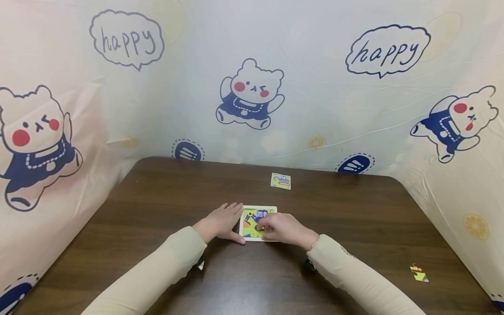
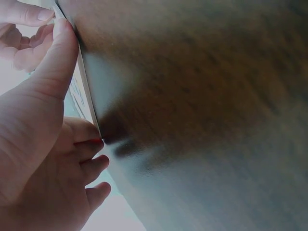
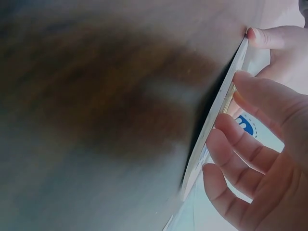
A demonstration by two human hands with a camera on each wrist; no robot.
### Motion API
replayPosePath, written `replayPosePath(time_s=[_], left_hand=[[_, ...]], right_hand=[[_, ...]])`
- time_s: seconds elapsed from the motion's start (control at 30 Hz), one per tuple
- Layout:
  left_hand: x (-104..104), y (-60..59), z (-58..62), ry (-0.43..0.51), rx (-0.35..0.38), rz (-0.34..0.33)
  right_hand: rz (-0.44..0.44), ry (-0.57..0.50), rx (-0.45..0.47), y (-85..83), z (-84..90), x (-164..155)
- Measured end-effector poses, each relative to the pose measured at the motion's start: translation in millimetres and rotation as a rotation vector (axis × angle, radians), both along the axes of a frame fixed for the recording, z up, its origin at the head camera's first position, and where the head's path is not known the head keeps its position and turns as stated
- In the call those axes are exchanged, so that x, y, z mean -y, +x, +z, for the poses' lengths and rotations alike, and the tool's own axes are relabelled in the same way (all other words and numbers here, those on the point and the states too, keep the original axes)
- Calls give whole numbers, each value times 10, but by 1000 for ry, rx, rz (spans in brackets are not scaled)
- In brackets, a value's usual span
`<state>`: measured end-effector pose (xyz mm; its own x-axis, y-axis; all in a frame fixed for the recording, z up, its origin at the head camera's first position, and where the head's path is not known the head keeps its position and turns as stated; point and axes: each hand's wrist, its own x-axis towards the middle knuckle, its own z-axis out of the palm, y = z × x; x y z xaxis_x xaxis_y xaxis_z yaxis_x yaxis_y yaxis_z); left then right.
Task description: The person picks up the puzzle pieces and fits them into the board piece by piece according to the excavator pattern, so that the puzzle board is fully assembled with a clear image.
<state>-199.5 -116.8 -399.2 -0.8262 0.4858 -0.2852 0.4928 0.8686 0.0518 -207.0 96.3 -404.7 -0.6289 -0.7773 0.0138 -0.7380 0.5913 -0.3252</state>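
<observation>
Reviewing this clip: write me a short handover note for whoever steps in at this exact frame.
Left hand: flat on the table, thumb against the puzzle tray's left edge.
Right hand: on the tray, fingertips on a piece inside it; pinch unclear.
Elsewhere on the table: small picture card beyond the tray, one loose piece far right.
Done: tray looks mostly filled.
Left: probably that loose piece.

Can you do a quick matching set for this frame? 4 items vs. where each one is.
Items:
1. puzzle board
2. card
3. loose piece
4. left hand

Places:
A. near the table's right front edge
B. beyond the board, toward the wall
C. table centre, between both hands
D. against the board's left edge

Pairs: 1-C, 2-B, 3-A, 4-D
</observation>
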Motion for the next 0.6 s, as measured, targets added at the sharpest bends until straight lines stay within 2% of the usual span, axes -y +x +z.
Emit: replayPosePath(time_s=[0.23,0.33,0.5,0.6], left_hand=[[12,3,0,26,14,4],[-4,15,35,8,20,15],[6,-7,-5,26,14,2],[6,-9,-14,3,-2,-8]], right_hand=[[11,22,-34,-11,-16,21],[1,27,-26,-16,-15,29],[-9,25,0,-4,9,29],[-12,-3,18,8,41,6]])
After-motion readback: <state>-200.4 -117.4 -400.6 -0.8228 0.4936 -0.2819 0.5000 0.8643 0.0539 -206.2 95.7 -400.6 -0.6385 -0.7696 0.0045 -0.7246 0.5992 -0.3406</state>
